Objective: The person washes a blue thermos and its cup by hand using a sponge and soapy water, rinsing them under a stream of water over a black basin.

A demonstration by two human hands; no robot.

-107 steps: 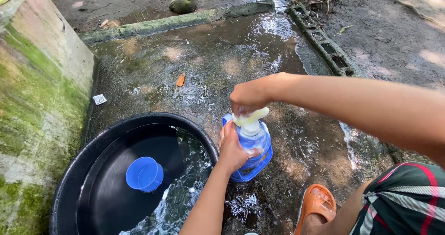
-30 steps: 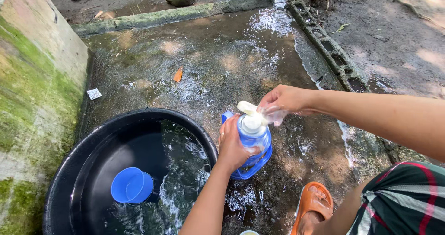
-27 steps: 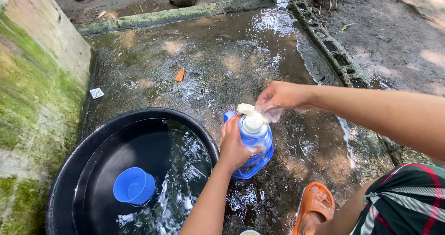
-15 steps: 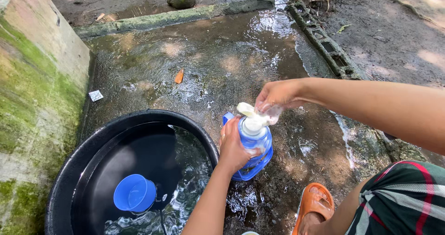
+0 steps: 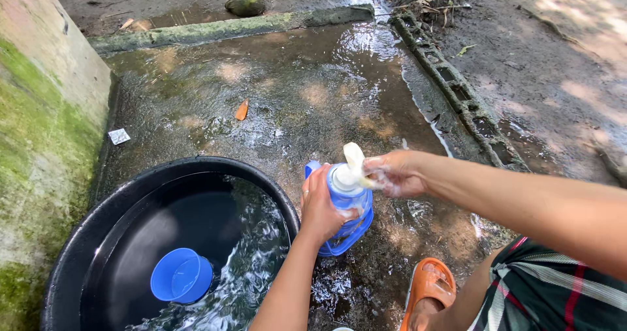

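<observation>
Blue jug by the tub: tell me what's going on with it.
A person crouches on wet concrete, working on a blue jug beside a black tub of water. The left hand grips the jug's side. The soapy right hand holds a pale yellow bar of soap against the jug's white neck. A blue cup floats in the tub, and an orange sandal shows below.

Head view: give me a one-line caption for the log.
Left hand grips a blue pump bottle on wet concrete while the soapy right hand touches its pump head, beside a black water tub.
</observation>
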